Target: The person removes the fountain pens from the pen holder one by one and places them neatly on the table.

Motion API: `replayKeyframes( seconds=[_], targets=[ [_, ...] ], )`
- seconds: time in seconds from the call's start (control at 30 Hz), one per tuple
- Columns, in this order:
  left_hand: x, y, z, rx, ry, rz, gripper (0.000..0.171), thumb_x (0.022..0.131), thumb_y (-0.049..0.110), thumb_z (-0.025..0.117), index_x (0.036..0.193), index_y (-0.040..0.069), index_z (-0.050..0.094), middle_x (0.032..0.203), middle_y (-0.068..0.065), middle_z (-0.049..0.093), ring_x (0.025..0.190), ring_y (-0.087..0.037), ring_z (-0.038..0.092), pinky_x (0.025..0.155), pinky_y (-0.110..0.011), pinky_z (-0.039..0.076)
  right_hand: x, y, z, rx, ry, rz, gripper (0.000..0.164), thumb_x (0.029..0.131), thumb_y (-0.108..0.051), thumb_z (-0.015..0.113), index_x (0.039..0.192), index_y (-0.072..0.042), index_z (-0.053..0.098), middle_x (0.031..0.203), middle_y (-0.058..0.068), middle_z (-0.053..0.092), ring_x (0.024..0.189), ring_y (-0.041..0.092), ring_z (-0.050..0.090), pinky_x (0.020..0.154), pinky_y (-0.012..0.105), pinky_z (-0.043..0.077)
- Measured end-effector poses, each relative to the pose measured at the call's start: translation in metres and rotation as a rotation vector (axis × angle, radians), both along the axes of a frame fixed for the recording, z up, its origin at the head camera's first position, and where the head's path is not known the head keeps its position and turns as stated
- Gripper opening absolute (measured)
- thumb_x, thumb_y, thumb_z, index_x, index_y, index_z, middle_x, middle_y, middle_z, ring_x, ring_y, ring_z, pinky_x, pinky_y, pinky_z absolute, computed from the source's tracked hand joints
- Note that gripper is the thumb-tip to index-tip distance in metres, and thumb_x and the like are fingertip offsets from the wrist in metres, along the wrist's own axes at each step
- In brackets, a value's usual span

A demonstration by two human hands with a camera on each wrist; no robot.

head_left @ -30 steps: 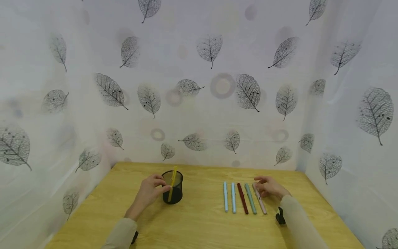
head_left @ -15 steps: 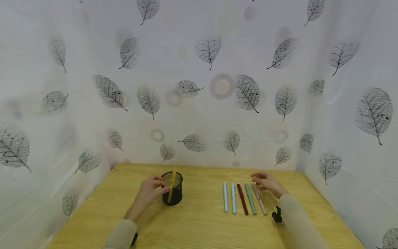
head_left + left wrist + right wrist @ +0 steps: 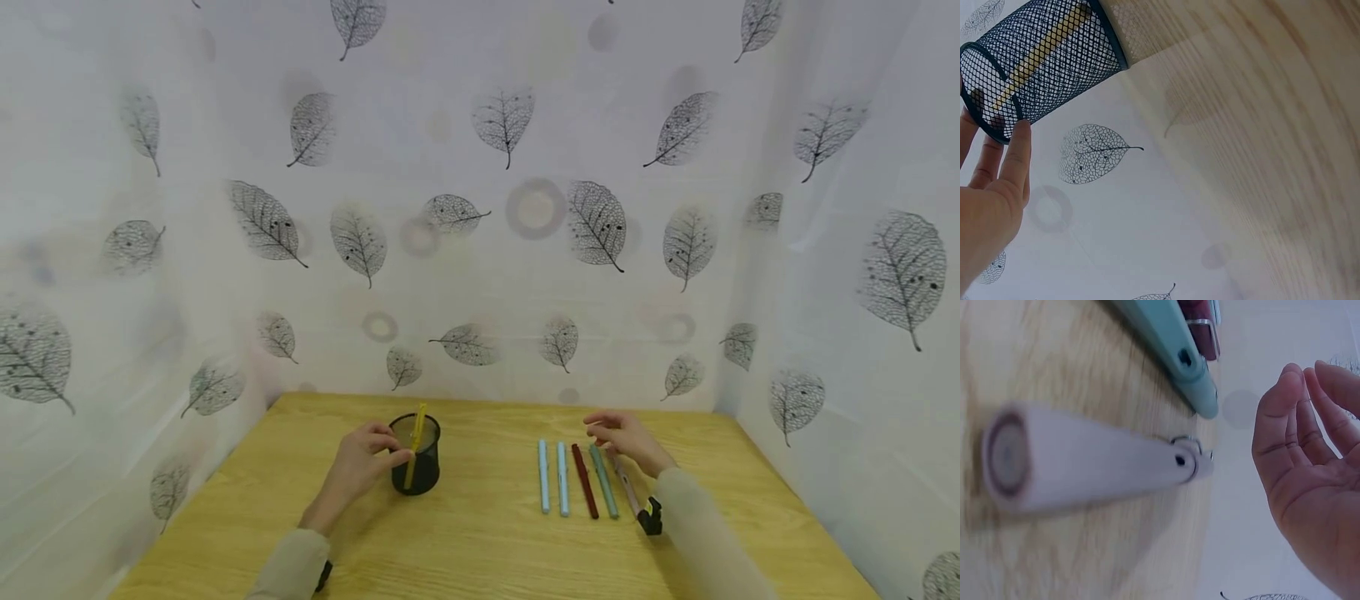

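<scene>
My left hand (image 3: 365, 469) holds the rim of a black mesh pen holder (image 3: 425, 475), with thumb and fingers at its left side. Inside the holder a yellow pen (image 3: 418, 425) leans, its upper end above the rim. My right hand (image 3: 628, 439) hovers over the far ends of a green pen (image 3: 603, 482) and a pale pink pen (image 3: 626, 483). Its loosely bent fingers are apart from both pens and hold nothing. In the right wrist view the pink pen (image 3: 1097, 456) lies nearest, end toward the camera, beside the green pen (image 3: 1169, 350).
Left of the green pen lie a dark red pen (image 3: 585, 482) and two light blue pens, one at the row's left end (image 3: 543, 477) and one beside it (image 3: 563, 479). Behind the wooden table (image 3: 465, 542) hangs a white leaf-print curtain (image 3: 480, 275).
My right hand has lifted off the pink pen's far end and moved left toward the green pen. The left hand and pen holder have stayed in place.
</scene>
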State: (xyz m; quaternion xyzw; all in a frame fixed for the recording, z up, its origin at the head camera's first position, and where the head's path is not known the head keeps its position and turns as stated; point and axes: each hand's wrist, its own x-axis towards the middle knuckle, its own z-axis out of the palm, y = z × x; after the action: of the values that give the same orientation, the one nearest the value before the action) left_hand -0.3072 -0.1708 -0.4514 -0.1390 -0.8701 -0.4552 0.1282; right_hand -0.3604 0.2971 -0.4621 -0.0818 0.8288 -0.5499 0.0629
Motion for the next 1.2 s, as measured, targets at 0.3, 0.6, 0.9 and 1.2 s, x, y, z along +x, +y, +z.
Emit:
replayKeyframes(
  seconds=[0.3,0.6,0.9,1.2],
  targets=[
    [0.002,-0.001,0.000,-0.004,-0.010,-0.001,0.012,0.080,0.025,0.082,0.076,0.018,0.073,0.102,-0.001,0.060,0.103,-0.028,0.066,0.087,-0.042,0.056,0.001,-0.020,0.004,0.022,0.035,0.055,0.038,0.102,-0.022,0.056,0.131,0.002,0.056,0.124,0.028,0.058,0.101,0.037,0.060,0.073,0.044,0.056],
    [0.000,-0.002,-0.001,0.006,0.007,-0.017,0.013,0.080,0.026,0.082,0.075,0.017,0.072,0.099,-0.001,0.059,0.103,-0.029,0.067,0.088,-0.047,0.056,-0.002,-0.039,0.009,0.012,0.075,0.094,0.034,0.101,-0.024,0.057,0.128,-0.002,0.060,0.114,0.022,0.066,0.100,0.036,0.064,0.079,0.048,0.057],
    [0.000,-0.002,-0.001,0.001,0.013,-0.014,0.014,0.079,0.026,0.082,0.074,0.017,0.072,0.099,-0.001,0.060,0.102,-0.030,0.067,0.088,-0.048,0.056,-0.003,-0.060,0.008,0.000,0.099,0.128,0.031,0.100,-0.019,0.058,0.124,0.000,0.063,0.111,0.022,0.069,0.099,0.037,0.066,0.080,0.053,0.056],
    [-0.001,-0.002,-0.001,0.000,0.023,-0.015,0.016,0.080,0.027,0.082,0.074,0.015,0.072,0.098,-0.002,0.060,0.100,-0.029,0.068,0.087,-0.048,0.056,-0.001,-0.084,0.009,0.007,0.135,0.195,0.031,0.100,-0.021,0.059,0.123,-0.001,0.063,0.109,0.018,0.070,0.101,0.042,0.064,0.081,0.053,0.056]
  ],
)
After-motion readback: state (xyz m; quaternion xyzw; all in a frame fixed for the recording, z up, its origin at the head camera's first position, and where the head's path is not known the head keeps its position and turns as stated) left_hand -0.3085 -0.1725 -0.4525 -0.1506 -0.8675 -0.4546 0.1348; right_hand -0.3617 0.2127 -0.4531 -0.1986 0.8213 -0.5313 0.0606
